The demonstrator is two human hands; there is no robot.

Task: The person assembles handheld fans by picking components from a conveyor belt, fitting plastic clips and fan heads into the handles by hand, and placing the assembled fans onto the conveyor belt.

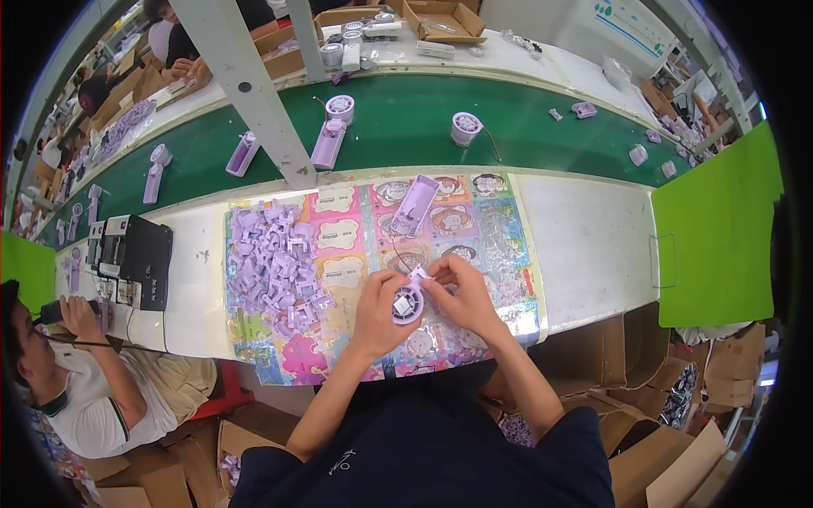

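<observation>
My left hand [378,318] is closed round a lilac fan housing [410,315], a round ring with a white block in its middle. At the ring's upper edge, my right hand [467,300] pinches a small lilac plastic bracket [418,276], touching the housing. A thin dark wire runs up from there toward a lilac handle shell [415,206], which lies open side up on the colourful printed mat [339,288]. Left of my hands, a pile of small lilac plastic brackets [271,262] is spread over the mat.
Beyond the table runs a green conveyor belt [398,106] carrying fan parts. A white post [246,89] rises in front of it. A black machine [142,262] stands at left beside a seated co-worker [102,398]. A bright green panel [720,229] is at right, above cardboard boxes [593,351].
</observation>
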